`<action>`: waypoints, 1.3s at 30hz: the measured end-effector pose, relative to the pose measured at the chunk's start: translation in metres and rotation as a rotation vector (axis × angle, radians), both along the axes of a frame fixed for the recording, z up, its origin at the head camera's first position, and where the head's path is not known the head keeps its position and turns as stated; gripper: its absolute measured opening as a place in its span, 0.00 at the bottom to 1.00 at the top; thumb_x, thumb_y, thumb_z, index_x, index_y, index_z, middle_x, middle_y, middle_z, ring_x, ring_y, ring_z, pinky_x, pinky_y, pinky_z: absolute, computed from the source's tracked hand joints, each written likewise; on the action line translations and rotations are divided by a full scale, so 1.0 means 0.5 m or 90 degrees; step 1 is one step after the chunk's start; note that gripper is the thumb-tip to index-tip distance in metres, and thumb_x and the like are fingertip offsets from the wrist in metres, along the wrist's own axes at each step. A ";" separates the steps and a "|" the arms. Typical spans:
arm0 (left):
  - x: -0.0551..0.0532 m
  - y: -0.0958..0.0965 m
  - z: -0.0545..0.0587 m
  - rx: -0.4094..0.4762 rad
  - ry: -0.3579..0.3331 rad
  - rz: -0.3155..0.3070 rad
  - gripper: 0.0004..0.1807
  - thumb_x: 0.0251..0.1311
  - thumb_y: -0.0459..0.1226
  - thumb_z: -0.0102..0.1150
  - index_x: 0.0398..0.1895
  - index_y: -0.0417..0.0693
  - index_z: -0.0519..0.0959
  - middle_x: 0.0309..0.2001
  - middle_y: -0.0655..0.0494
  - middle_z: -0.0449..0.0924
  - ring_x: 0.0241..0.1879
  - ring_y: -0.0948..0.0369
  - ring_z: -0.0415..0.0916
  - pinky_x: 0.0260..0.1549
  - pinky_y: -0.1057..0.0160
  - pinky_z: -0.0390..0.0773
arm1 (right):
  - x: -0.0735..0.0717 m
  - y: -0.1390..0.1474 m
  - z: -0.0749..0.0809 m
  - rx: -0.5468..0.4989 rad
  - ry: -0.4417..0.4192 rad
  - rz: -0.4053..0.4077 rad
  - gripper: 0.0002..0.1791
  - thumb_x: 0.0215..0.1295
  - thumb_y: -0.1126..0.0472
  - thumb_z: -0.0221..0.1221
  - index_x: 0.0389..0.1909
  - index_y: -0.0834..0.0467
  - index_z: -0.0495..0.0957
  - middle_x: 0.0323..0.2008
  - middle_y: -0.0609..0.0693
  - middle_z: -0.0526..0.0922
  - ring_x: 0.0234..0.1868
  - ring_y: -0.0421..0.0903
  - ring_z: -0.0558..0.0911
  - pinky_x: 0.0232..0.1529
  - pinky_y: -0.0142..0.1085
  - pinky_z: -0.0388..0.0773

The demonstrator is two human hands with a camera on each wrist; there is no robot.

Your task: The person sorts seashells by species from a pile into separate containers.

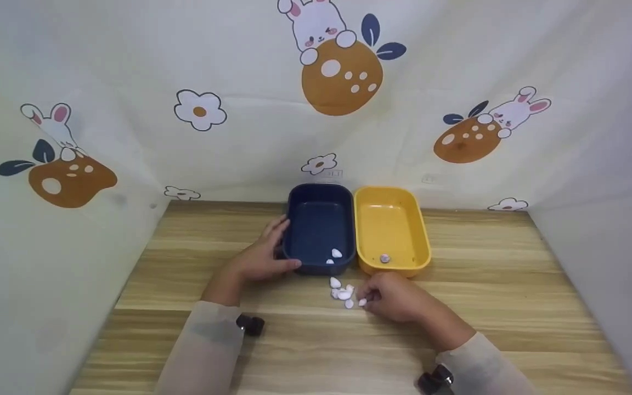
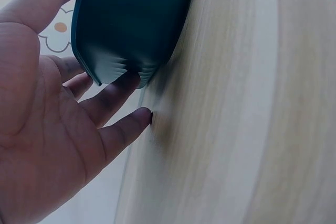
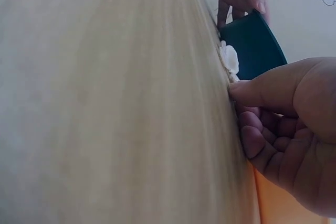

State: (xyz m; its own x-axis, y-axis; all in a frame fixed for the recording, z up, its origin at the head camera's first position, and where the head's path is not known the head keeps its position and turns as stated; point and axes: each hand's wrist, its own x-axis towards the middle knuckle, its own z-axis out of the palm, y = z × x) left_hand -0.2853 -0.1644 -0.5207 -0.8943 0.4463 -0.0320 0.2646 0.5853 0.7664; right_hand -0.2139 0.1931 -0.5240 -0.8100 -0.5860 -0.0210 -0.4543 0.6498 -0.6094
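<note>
My left hand [image 1: 264,255] rests against the left side of a dark blue bin [image 1: 320,189], its thumb at the near corner and its fingers spread along the wall. In the left wrist view the fingertips [image 2: 131,80] touch the bin's outside. My right hand [image 1: 395,296] is low on the table in front of a yellow bin [image 1: 424,241], thumb and curled fingers pinching a small white shell-like piece [image 1: 362,302]. Left of it lies a cluster of similar white pieces [image 1: 344,294]. Two white pieces [image 1: 337,253] are inside the blue bin; one round greyish piece [image 1: 385,258] sits in the yellow bin.
The two bins stand side by side near the back edge of the wood-grain table [image 1: 486,285]. Behind and at both sides hangs a pale cloth [image 1: 239,55] printed with rabbits and flowers. Dark wrist devices [image 1: 250,325] are strapped over both sleeves.
</note>
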 end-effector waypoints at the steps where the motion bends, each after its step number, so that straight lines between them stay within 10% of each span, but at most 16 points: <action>1: 0.000 0.000 0.000 0.000 0.000 0.000 0.64 0.60 0.61 0.74 0.89 0.53 0.46 0.90 0.54 0.34 0.85 0.39 0.52 0.80 0.33 0.58 | 0.001 0.002 0.005 0.001 -0.008 -0.001 0.08 0.62 0.68 0.71 0.39 0.54 0.91 0.32 0.43 0.89 0.33 0.33 0.80 0.35 0.28 0.80; 16: 0.001 0.001 -0.005 0.021 -0.017 0.006 0.64 0.59 0.58 0.76 0.89 0.55 0.45 0.89 0.60 0.33 0.82 0.44 0.62 0.80 0.39 0.62 | -0.018 0.080 0.088 -0.047 -0.036 -0.167 0.08 0.66 0.64 0.71 0.42 0.49 0.91 0.37 0.44 0.88 0.40 0.42 0.82 0.45 0.32 0.83; 39: -0.002 0.001 -0.004 0.015 -0.015 0.008 0.63 0.59 0.59 0.76 0.89 0.55 0.46 0.89 0.59 0.34 0.84 0.42 0.56 0.81 0.37 0.60 | -0.066 0.154 0.097 -0.090 -0.023 -0.349 0.11 0.70 0.59 0.70 0.49 0.57 0.88 0.42 0.53 0.88 0.44 0.47 0.83 0.44 0.31 0.82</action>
State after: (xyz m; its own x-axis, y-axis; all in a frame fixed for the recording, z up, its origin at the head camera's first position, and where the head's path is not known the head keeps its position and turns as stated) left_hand -0.2865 -0.1641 -0.5226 -0.8992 0.4354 -0.0423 0.2392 0.5703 0.7858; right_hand -0.2470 0.2701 -0.4757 -0.9969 -0.0786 -0.0058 -0.0507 0.6960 -0.7162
